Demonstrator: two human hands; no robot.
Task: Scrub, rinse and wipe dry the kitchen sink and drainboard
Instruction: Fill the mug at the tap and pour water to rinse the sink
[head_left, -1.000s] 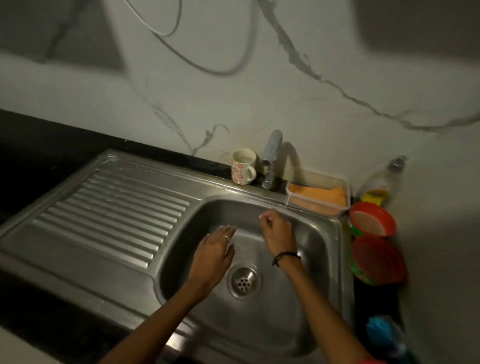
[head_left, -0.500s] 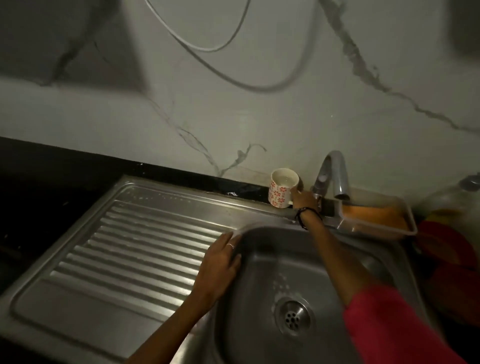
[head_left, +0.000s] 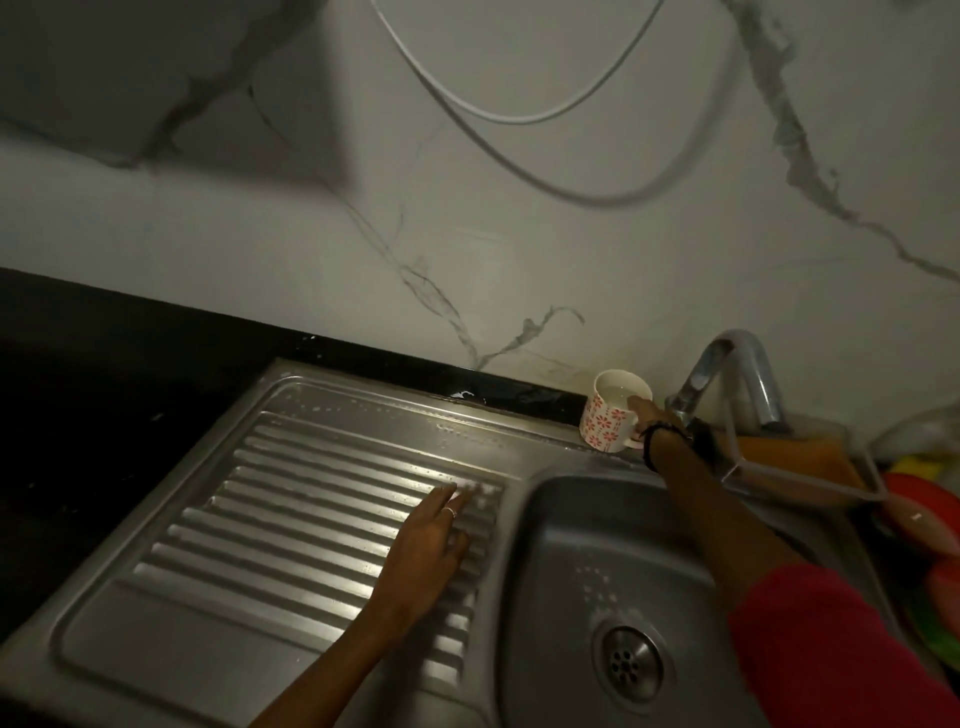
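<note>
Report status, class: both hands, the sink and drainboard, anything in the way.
Left hand flat on drainboard. Right hand grips mug by tap. Sink bowl holds nothing; no cloth in view.

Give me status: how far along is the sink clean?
Done: hard to confirm; wet streaks show on the drainboard and droplets in the sink, so it looks like the rinsing stage. In hand: left hand lies flat on the drainboard ribs; right hand grips the mug holding water. Left: wiping dry; no cloth in hand.
</note>
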